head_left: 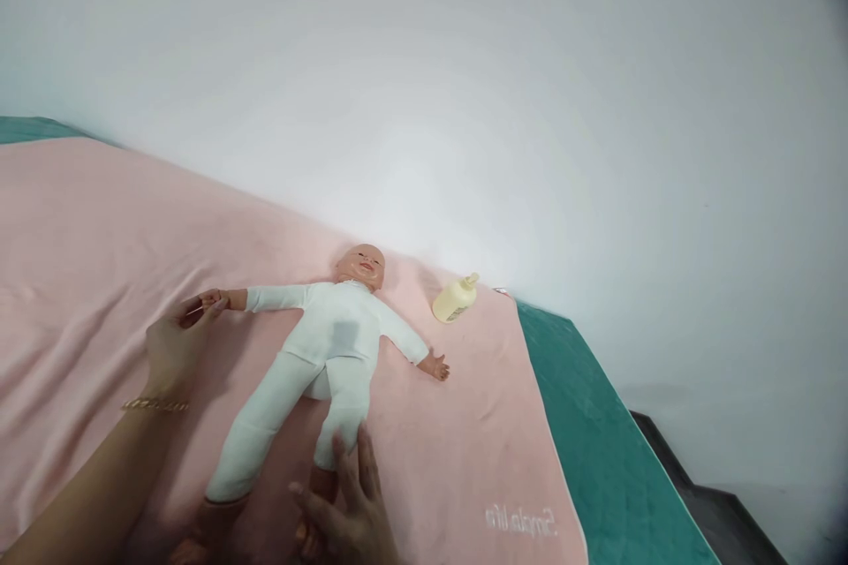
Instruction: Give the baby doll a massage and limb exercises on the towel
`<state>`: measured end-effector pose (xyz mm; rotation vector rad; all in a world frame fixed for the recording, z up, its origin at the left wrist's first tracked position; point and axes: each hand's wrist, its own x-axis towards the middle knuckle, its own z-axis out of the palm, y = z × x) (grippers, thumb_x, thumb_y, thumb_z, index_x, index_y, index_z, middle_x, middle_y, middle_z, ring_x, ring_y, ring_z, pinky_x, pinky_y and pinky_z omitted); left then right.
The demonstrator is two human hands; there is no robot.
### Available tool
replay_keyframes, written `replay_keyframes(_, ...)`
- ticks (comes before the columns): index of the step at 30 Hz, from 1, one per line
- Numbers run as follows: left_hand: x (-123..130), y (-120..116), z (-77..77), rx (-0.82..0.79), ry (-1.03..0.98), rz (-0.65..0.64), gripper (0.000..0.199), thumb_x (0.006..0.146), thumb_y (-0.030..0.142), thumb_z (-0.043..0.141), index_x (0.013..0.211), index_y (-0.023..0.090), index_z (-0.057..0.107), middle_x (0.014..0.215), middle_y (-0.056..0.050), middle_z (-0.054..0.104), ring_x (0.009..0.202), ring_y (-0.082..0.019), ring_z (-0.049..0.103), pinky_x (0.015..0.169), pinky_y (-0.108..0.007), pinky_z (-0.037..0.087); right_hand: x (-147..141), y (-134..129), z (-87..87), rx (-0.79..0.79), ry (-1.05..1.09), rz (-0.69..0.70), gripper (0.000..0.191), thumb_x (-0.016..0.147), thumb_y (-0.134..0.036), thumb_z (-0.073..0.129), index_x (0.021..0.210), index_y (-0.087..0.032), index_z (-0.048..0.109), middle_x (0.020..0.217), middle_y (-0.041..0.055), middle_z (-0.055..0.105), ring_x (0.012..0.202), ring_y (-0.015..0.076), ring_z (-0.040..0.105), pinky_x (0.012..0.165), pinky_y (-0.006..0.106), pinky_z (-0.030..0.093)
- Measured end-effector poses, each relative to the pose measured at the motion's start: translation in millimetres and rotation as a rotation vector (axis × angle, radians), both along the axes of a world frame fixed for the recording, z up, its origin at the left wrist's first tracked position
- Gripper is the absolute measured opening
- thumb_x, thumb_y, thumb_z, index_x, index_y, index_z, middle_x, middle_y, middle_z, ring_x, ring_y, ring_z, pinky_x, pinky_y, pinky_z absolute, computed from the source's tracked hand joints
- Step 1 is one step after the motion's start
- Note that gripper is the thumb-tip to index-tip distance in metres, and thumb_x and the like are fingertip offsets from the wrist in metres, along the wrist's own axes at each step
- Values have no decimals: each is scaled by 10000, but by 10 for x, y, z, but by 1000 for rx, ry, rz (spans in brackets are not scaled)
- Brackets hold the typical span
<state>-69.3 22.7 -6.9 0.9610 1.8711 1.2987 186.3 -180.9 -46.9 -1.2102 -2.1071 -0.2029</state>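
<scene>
A baby doll [337, 327] in a white suit lies face up on a pink blanket [464, 450], its arms spread. My left hand [178, 340], with a gold bracelet at the wrist, pinches the doll's hand at the end of its outstretched arm on the left. Near the bottom edge, my right hand [351, 499] is at the doll's lower leg on the right, fingers apart; whether they touch the leg cannot be told. A pale yellow pump bottle [454, 300] stands right of the doll's head, leaning in view.
Beneath the blanket, a green quilted cover [583, 406] shows at the right and at the far left. A white wall [464, 88] rises behind. Something dark [715, 503] with an angular edge is at the lower right.
</scene>
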Motion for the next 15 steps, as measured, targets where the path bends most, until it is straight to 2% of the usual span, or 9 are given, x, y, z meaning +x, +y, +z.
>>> replay_keyframes(3, -10, 9, 12, -40, 42, -15, 515, 789, 447, 622, 1196, 135, 668, 1113, -137, 710, 981, -312, 660, 654, -346, 555, 8, -59, -138, 38, -38, -3, 548, 837, -463, 614, 1366, -417, 478, 1543, 38, 355, 1359, 401, 335, 911, 555, 543)
replay_keyframes(5, -16, 4, 32, -59, 63, -33, 516, 797, 452, 607, 1199, 135, 666, 1107, -135, 710, 954, -310, 662, 597, -325, 545, 10, -102, -221, 50, -81, 11, 532, 836, -470, 624, 1350, -396, 509, 1498, 67, 428, 1332, 400, 376, 899, 534, 556)
replay_keyframes(9, 7, -49, 139, -75, 42, -53, 491, 784, 481, 608, 1134, 147, 692, 1005, -113, 718, 778, -269, 661, 436, -265, 484, -7, -164, -343, 32, -137, -22, 573, 768, -473, 712, 1312, -393, 552, 1416, 74, 530, 1290, 405, 438, 886, 517, 571)
replay_keyframes(12, 32, -71, 181, -87, 13, -43, 469, 762, 482, 627, 1102, 167, 698, 932, -94, 711, 665, -230, 635, 396, -256, 468, -21, -157, -333, 67, -124, -54, 530, 806, -476, 679, 1314, -387, 560, 1408, 63, 540, 1298, 391, 441, 882, 514, 570)
replay_keyframes(15, 46, -38, 94, -23, 3, -1, 420, 747, 413, 657, 1080, 160, 700, 951, -91, 717, 736, -221, 657, 534, -284, 540, -25, -126, -237, 131, -102, -79, 456, 877, -448, 611, 1324, -378, 558, 1384, 44, 566, 1302, 353, 458, 875, 471, 581)
